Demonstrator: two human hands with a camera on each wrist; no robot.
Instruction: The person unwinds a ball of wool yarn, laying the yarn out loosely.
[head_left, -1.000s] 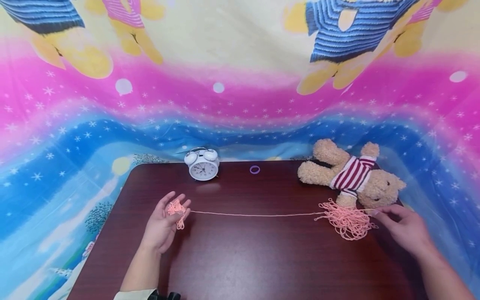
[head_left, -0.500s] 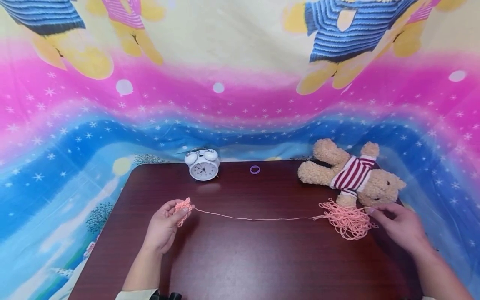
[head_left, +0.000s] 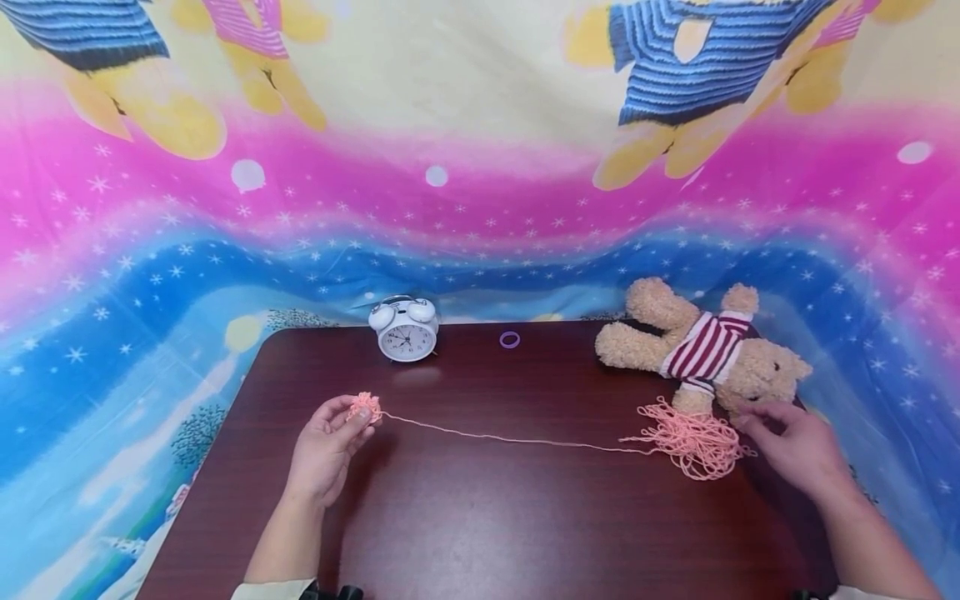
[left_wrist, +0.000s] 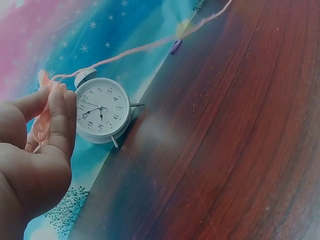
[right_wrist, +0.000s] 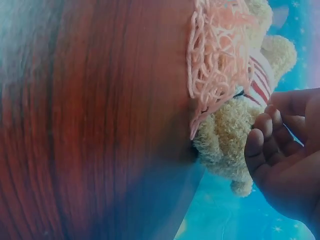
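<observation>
My left hand (head_left: 322, 454) grips a small bundle of pink yarn (head_left: 365, 406) between thumb and fingers, above the left part of the table. One slack yarn strand (head_left: 510, 439) runs from it across to a loose tangled pile of the same yarn (head_left: 697, 442) on the right. A plush teddy bear (head_left: 705, 354) in a striped sweater lies on its back behind the pile. My right hand (head_left: 802, 446) is beside the bear's head, fingers loosely bent; in the right wrist view no yarn shows between its fingers (right_wrist: 255, 145).
A white twin-bell alarm clock (head_left: 407, 333) stands at the back left of the dark wooden table (head_left: 480, 517). Right of it lies a small purple ring (head_left: 510, 339). A printed cloth (head_left: 480, 217) hangs behind and around the table.
My left fingers have closed round the yarn bundle and raised it slightly. The strand between the hands has slackened. My right hand has let go of the yarn end it pinched.
</observation>
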